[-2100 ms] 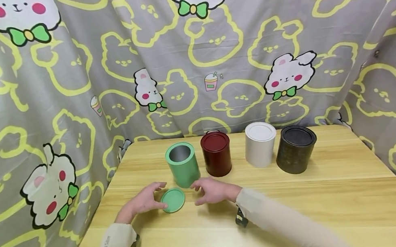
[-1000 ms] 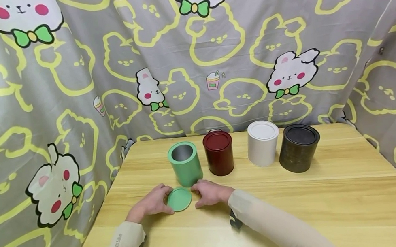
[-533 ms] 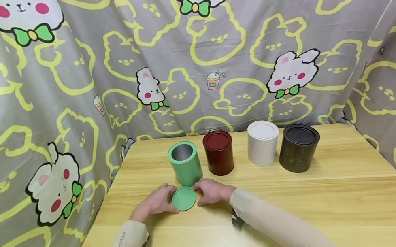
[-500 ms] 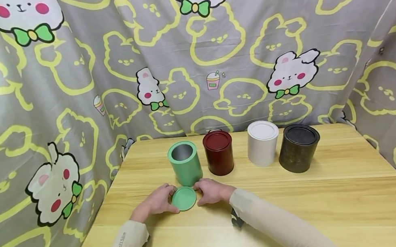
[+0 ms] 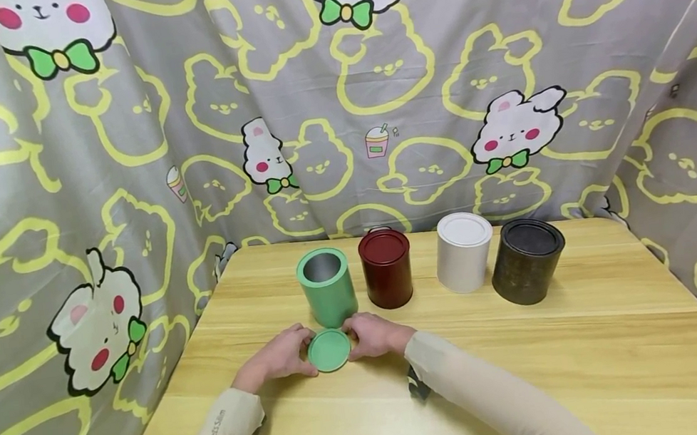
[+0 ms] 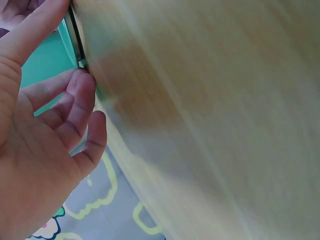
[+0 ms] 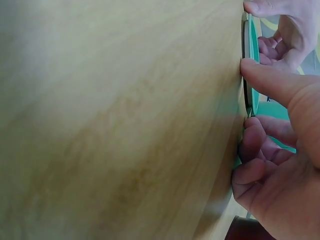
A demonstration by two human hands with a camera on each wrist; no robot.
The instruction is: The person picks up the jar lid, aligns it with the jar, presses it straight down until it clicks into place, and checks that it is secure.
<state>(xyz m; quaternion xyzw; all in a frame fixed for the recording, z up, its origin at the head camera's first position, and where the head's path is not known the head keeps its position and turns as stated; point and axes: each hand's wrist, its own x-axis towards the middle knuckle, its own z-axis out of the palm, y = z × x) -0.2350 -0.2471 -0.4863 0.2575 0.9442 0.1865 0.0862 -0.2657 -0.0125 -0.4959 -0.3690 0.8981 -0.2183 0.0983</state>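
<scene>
A round green lid (image 5: 329, 350) lies level, close over the table, just in front of an open green can (image 5: 332, 304). From the left, my left hand (image 5: 283, 354) grips the lid's rim between thumb and fingers. My right hand (image 5: 375, 333) holds the opposite side, thumb at the near edge and fingers at the far edge. In the right wrist view the lid (image 7: 255, 45) shows edge-on, with both hands around it. The can stands upright, its grey inside visible through the round mouth.
To the right of the green can stand a dark red can (image 5: 387, 274), a white can (image 5: 464, 258) and a black can (image 5: 527, 265), all with lids on. They share a wooden table (image 5: 532, 354). A grey cartoon-print curtain (image 5: 410, 189) hangs behind and at both sides.
The lid has slid right along the table, with my left hand following it. My right hand, earlier apart from the lid, has come onto its right rim. The cans have not moved.
</scene>
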